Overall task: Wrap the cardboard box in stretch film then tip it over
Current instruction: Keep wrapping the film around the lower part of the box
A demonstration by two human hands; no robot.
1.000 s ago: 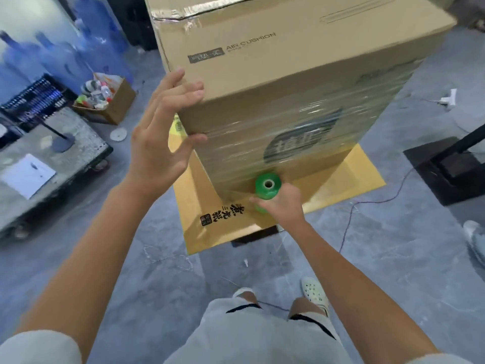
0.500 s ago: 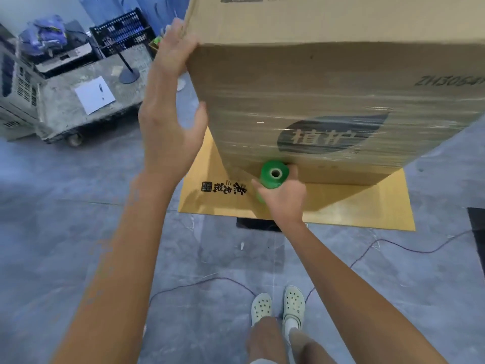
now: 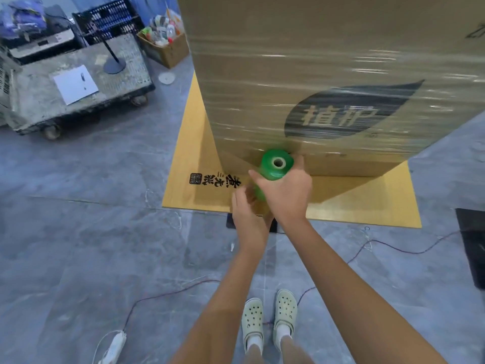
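Fingers of the right hand [image 3: 286, 198] are clasping the green stretch-film roll [image 3: 275, 166]. The left hand [image 3: 248, 219] is sitting at its seven o'clock, grip unclear.

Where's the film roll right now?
Head view, centre: the green film roll is gripped by the right hand, low before the cardboard box, with the left hand just below.

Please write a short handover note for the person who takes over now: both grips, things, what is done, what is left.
Right grip holds the green film roll low by the cardboard box. Left grip is at the roll's lower end; hold unclear. Box stands upright on a yellow cardboard sheet. Done: film over its middle band. To do: wrap the bare bottom strip, then tip it over.
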